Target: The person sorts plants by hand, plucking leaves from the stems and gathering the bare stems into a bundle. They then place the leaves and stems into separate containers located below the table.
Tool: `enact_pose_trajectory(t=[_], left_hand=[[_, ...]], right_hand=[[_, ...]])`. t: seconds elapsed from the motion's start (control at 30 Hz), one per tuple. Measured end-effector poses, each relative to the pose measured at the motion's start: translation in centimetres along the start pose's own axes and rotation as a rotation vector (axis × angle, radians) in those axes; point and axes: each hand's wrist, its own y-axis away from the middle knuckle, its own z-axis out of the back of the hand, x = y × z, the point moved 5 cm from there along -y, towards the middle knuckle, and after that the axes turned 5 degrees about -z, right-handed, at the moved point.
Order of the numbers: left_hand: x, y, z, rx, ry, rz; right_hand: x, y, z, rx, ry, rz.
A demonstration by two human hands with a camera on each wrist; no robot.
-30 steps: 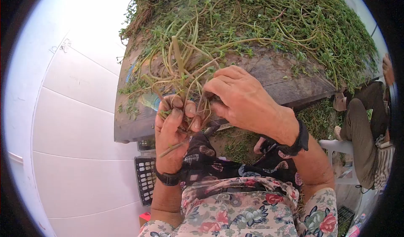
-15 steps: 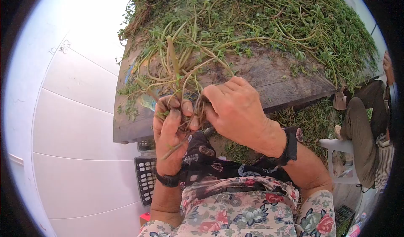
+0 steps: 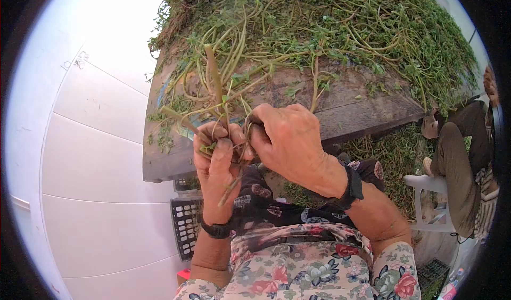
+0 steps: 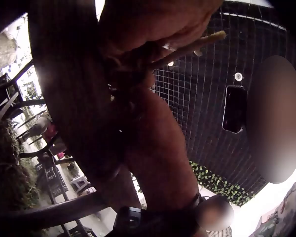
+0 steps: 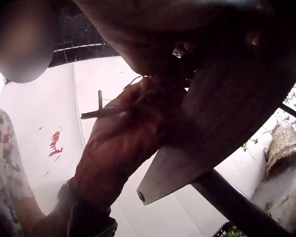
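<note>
In the head view the left hand (image 3: 217,167) grips a bunch of plant stems (image 3: 214,76), thick cut ends pointing up and one stem hanging below the palm. Against its fingers, the right hand (image 3: 293,143) pinches thin stems at the bunch's right side, its fingertips partly hidden. A large heap of green leafy plants (image 3: 298,18) covers the far part of the wooden table (image 3: 367,108). The left wrist view is dark; a stem (image 4: 187,49) sticks out beside the hands. In the right wrist view stem ends (image 5: 101,112) poke past the left hand (image 5: 118,143).
A black crate (image 3: 184,228) stands at the lower left beside a white wall (image 3: 106,177). At the right, a person in dark trousers (image 3: 458,177) sits near a white plastic chair (image 3: 432,191). More plants lie on the floor under the table's edge.
The right hand has moved left, closer to the left hand. A long stem it had near its fingers now lies apart on the table, and the bunch has tilted slightly left.
</note>
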Motion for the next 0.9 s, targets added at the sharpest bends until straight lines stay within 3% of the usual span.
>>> enact_pose_trajectory(t=[0.33, 0.47, 0.63, 0.73, 0.9], left_hand=[[0.2, -0.1, -0.5, 0.002, -0.045, -0.082], [0.3, 0.0, -0.7, -0.025, -0.099, -0.104], [0.0, -0.5, 0.0, -0.041, 0.089, -0.025], [0.4, -0.8, 0.9, 0.002, 0.267, 0.039], [0.1, -1.1, 1.7, -0.083, 0.532, 0.091]], right_hand=[[-0.7, 0.0, -0.5, -0.067, -0.126, -0.096], [-1.0, -0.3, -0.6, -0.022, -0.230, -0.232], [-1.5, -0.8, -0.2, 0.078, -0.509, -0.333], [-1.5, -0.7, 0.4, 0.243, -0.562, -0.368], [-2.1, -1.4, 1.8, 0.160, -0.844, -0.427]])
